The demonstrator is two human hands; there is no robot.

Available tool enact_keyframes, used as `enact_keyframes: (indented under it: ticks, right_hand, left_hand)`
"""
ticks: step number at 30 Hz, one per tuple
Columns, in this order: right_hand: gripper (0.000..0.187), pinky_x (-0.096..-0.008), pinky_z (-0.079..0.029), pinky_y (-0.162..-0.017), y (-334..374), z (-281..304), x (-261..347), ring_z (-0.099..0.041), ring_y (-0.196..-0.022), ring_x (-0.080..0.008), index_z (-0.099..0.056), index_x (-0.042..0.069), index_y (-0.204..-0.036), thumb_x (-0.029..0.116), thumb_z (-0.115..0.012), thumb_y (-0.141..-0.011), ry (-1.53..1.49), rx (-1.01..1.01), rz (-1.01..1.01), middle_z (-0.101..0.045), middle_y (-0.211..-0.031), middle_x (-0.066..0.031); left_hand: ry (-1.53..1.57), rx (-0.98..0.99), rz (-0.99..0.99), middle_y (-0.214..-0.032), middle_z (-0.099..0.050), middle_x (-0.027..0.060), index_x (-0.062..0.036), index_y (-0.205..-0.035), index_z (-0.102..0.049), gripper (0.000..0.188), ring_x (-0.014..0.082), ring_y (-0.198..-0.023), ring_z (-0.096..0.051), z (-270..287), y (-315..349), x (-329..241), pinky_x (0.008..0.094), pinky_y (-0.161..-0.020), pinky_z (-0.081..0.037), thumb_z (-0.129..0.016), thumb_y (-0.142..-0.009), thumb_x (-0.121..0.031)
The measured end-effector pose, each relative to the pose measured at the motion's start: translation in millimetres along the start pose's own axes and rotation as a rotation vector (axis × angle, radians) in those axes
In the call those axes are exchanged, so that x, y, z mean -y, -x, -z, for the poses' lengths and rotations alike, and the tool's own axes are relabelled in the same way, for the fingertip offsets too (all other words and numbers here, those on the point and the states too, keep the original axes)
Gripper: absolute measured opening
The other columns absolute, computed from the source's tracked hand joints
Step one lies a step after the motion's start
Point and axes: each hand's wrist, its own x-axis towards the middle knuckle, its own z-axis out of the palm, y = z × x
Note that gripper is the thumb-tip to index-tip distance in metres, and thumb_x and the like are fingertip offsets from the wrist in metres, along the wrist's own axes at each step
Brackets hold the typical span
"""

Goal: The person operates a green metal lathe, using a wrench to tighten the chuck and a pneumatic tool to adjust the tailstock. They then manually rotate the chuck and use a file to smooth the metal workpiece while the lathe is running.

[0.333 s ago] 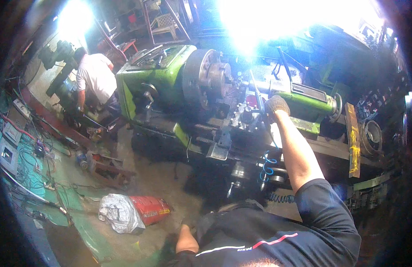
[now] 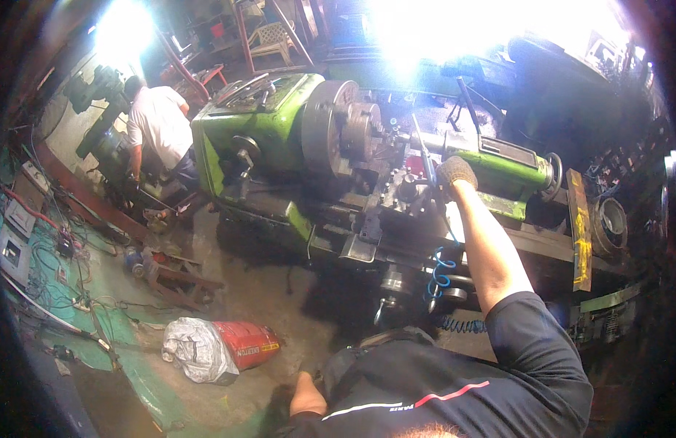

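My right hand [image 2: 457, 172], in a knitted work glove, reaches over the carriage of a green lathe [image 2: 276, 117]. It is closed round an air blow gun [image 2: 426, 157] with a long thin nozzle tilted up and away. A blue coiled hose [image 2: 441, 274] hangs below the hand. Just left of the gun is the tool post [image 2: 406, 191], and further left the big chuck [image 2: 361, 131]. The tailstock [image 2: 498, 164] lies right of the hand. My left forearm [image 2: 307, 398] is low beside my body; the fingers of that hand are dark and cannot be made out.
A red and white sack [image 2: 239, 347] lies on the floor at lower left. Cables and boxes [image 2: 17, 248] spread along the left. Another person [image 2: 159, 124] bends at a machine on the far left. A yellow-marked bar [image 2: 580, 233] leans by the handwheel [image 2: 553, 177].
The view has shifted very slightly. My right hand stays nearly in place with the blow gun. The glare at the back has shifted a little.
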Motion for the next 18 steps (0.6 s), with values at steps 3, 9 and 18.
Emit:
enact_keyframes:
  ticks: [3,9,18]
  right_hand:
    - [0.039,-0.0507,-0.065,-0.093,-2,6,3,-0.084,-0.105,-0.0384,-0.087,0.0,-0.111,0.036,-0.072,-0.102,-0.001,0.054,-0.02,-0.084,-0.11,-0.0249]
    - [0.04,-0.0502,-0.065,-0.088,-7,-2,0,-0.085,-0.099,-0.0363,-0.088,0.002,-0.108,0.039,-0.074,-0.101,0.036,0.053,-0.003,-0.085,-0.106,-0.0238]
    - [0.043,-0.0516,-0.063,-0.096,-10,-5,-4,-0.083,-0.11,-0.0412,-0.087,0.004,-0.115,0.042,-0.073,-0.099,0.004,0.017,-0.014,-0.084,-0.113,-0.0255]
  left_hand:
    - [0.293,-0.047,-0.007,-0.13,-0.081,0.0224,-0.0078,-0.138,-0.078,0.052,0.0323,-0.104,-0.082,-15,19,-10,0.0492,-0.088,-0.063,-0.065,-0.109,-0.048]
    - [0.231,-0.053,0.028,-0.127,-0.082,0.0211,-0.0067,-0.135,-0.08,0.053,0.031,-0.103,-0.081,-11,30,-10,0.0483,-0.088,-0.062,-0.063,-0.11,-0.05]
    - [0.171,-0.042,0.049,-0.127,-0.082,0.0208,-0.0067,-0.134,-0.082,0.056,0.0301,-0.105,-0.08,-10,33,-1,0.0479,-0.09,-0.06,-0.063,-0.109,-0.053]
